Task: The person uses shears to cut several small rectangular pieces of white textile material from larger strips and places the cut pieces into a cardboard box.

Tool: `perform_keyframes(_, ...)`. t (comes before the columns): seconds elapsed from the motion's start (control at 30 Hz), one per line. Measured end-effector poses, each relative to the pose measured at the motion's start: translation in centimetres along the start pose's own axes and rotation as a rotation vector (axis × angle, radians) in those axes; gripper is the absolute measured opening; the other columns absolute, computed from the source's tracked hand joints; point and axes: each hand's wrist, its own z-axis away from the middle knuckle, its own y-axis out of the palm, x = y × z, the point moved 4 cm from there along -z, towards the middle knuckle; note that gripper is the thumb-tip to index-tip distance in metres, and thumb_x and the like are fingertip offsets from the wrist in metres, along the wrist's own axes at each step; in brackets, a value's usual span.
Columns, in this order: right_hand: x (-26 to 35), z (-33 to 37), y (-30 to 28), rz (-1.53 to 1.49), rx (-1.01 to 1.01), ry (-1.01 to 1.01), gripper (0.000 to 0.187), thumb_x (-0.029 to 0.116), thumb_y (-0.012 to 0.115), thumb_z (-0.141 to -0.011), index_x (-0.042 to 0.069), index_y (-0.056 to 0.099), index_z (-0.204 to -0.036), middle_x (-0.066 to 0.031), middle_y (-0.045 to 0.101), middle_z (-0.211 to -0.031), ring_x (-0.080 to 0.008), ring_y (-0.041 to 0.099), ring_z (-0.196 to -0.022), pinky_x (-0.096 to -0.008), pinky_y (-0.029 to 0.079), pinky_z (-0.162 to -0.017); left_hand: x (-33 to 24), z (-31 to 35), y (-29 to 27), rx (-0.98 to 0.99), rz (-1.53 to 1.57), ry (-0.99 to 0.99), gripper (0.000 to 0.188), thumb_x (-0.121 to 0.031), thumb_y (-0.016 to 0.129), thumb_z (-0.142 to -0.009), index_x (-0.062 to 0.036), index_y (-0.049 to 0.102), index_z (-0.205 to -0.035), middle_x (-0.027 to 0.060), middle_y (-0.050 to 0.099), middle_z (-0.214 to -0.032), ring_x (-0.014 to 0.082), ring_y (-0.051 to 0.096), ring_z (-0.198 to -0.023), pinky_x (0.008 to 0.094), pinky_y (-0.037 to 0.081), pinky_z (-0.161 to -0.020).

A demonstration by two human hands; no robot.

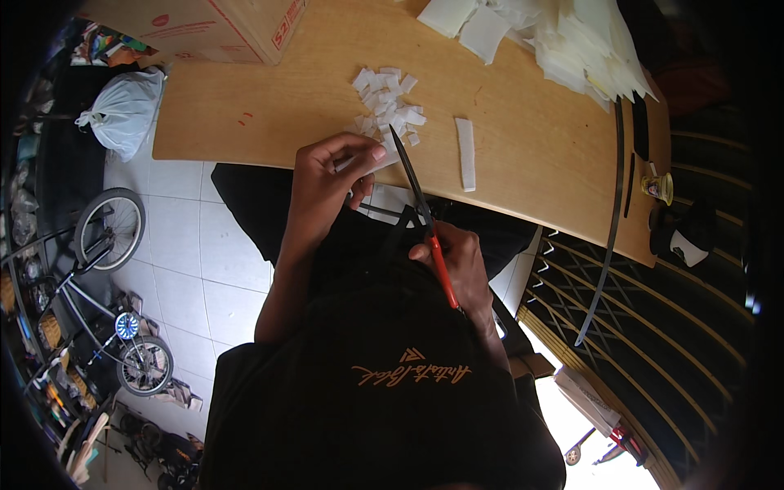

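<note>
Snipping a white strip [390, 158] seemed the step in hand.
The left grip [328, 173] pinched the narrow, pale strip; the right grip [461, 258] was wrapped round orange-handled scissors [442, 273], their blades beside it. White scraps [382, 100] lay just beyond the left grip. Another snip called for steady feeding.

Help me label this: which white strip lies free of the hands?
The strip right of the scrap pile; the other strip is in the left hand.
</note>
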Motion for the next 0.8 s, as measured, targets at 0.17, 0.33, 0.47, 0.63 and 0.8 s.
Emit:
perform_keyframes(0.17, -1.0, 1.3, 0.4, -0.024, 0.121, 0.005, 0.088, 0.082, 0.071, -0.055, 0.0, 0.051, -0.081, -0.006, 0.045, -0.058, -0.0163, 0.046, -0.054, -0.035, 0.037, -0.051, 0.1, -0.2, 0.2, -0.018, 0.109, 0.076, 0.022, -0.012, 0.069, -0.091, 0.0063, 0.067, -0.103, 0.0074, 0.065, -0.078, 0.0103, 0.058, -0.059, 0.0244, 0.044, -0.051)
perform_keyframes(0.33, -0.7, 1.7, 0.6, 0.11, 0.149, -0.028, 0.079, 0.063, 0.085, -0.056, 0.0, 0.05, -0.087, -0.0124, 0.053, -0.061, -0.0357, 0.06, -0.058, -0.0422, 0.047, -0.058, 0.4, -0.1, 0.2, -0.002, 0.097, 0.091, 0.022, -0.011, 0.068, -0.092, 0.0053, 0.068, -0.107, 0.0082, 0.067, -0.084, 0.0117, 0.061, -0.063, 0.0251, 0.047, -0.055)
perform_keyframes(0.47, 0.2, 1.1, 0.6, 0.132, 0.098, -0.069, 0.074, 0.062, 0.082, -0.063, 0.0, 0.05, -0.085, -0.0129, 0.053, -0.06, -0.0377, 0.06, -0.059, -0.0432, 0.047, -0.058, 0.6, -0.3, 0.2, 0.002, 0.104, 0.127, 0.019, -0.006, 0.07, -0.09, 0.0065, 0.066, -0.104, 0.0109, 0.069, -0.086, 0.0144, 0.066, -0.068, 0.0257, 0.051, -0.058)
perform_keyframes(0.63, 0.5, 0.1, 0.6, 0.135, 0.03, -0.094, 0.067, 0.059, 0.08, -0.069, -0.001, 0.051, -0.081, -0.0142, 0.053, -0.058, -0.04, 0.058, -0.058, -0.0433, 0.047, -0.057, 0.5, -0.3, 0.3, 0.01, 0.147, 0.106, 0.018, -0.002, 0.072, -0.086, 0.0083, 0.064, -0.099, 0.0144, 0.07, -0.089, 0.0178, 0.07, -0.072, 0.0269, 0.055, -0.062)
perform_keyframes(0.8, 1.1, -0.6, 0.3, 0.15, 0.035, -0.04, 0.061, 0.052, 0.081, -0.072, -0.001, 0.052, -0.078, -0.0157, 0.053, -0.058, -0.04, 0.054, -0.056, -0.0431, 0.045, -0.056, 0.9, -0.4, 0.2, 0.005, 0.143, 0.12, 0.019, -0.006, 0.073, -0.087, 0.0064, 0.065, -0.1, 0.0144, 0.069, -0.087, 0.0195, 0.069, -0.069, 0.0283, 0.055, -0.061)
